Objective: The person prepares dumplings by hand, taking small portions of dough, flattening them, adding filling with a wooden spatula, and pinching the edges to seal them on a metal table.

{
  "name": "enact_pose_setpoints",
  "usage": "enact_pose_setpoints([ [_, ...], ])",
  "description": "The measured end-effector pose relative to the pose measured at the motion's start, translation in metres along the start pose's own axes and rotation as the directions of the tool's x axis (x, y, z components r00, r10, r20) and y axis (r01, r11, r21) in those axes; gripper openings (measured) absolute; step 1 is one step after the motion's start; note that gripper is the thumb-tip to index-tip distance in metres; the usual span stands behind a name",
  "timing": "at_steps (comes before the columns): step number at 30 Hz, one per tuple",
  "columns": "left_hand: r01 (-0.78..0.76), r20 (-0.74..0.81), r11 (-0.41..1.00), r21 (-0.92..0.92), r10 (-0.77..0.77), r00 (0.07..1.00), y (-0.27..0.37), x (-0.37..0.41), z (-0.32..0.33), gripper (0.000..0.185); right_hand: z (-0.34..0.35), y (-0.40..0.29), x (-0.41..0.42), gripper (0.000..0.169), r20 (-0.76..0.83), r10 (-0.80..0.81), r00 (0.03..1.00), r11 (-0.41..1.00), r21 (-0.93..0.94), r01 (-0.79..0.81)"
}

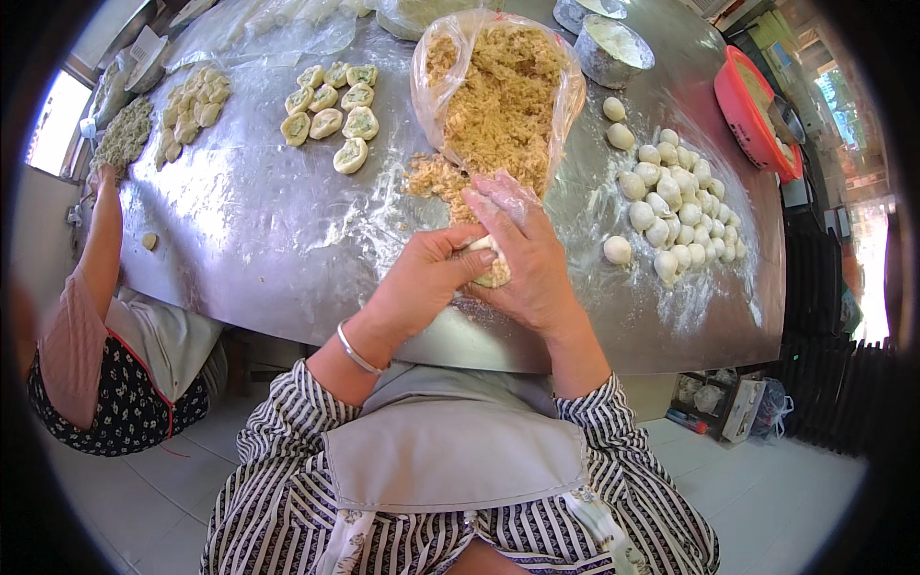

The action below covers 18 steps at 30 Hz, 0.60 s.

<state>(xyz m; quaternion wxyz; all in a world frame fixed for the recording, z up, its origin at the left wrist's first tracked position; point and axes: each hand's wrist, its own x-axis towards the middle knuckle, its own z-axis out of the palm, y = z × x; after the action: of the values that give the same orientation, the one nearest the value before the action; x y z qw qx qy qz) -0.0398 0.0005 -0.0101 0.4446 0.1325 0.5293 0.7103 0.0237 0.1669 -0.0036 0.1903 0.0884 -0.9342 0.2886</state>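
Note:
Close to the table's front edge, a piece of dough with crumbly tan filling in it is held between both hands. My left hand pinches its rim with thumb and fingers. Around its far and right side curls my right hand, flour on the fingers. Just beyond them, a clear plastic bag lies open, full of shredded yellow-brown filling. Some loose filling has spilled from its mouth onto the steel table. The underside of the dough is hidden by my palms.
Floured dough balls are heaped at the right, near a red basin and a metal flour bowl. Left of the bag sit several green-filled dough cups. A co-worker's arm reaches toward a greenish mound at far left.

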Motion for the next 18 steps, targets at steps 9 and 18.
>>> enact_pose_setpoints([
  [9, -0.154, -0.100, 0.937, -0.314, 0.129, 0.987, -0.014, -0.001, 0.028, 0.030, 0.027, 0.007, -0.013, 0.040, -0.219, 0.148, 0.965, 0.978, 0.176, -0.110],
  [18, -0.073, -0.188, 0.919, 0.388, 0.156, 0.970, 0.003, -0.009, 0.026, 0.034, 0.004, -0.007, 0.002, 0.056, -0.146, 0.118, 0.982, 0.976, 0.197, -0.088],
])
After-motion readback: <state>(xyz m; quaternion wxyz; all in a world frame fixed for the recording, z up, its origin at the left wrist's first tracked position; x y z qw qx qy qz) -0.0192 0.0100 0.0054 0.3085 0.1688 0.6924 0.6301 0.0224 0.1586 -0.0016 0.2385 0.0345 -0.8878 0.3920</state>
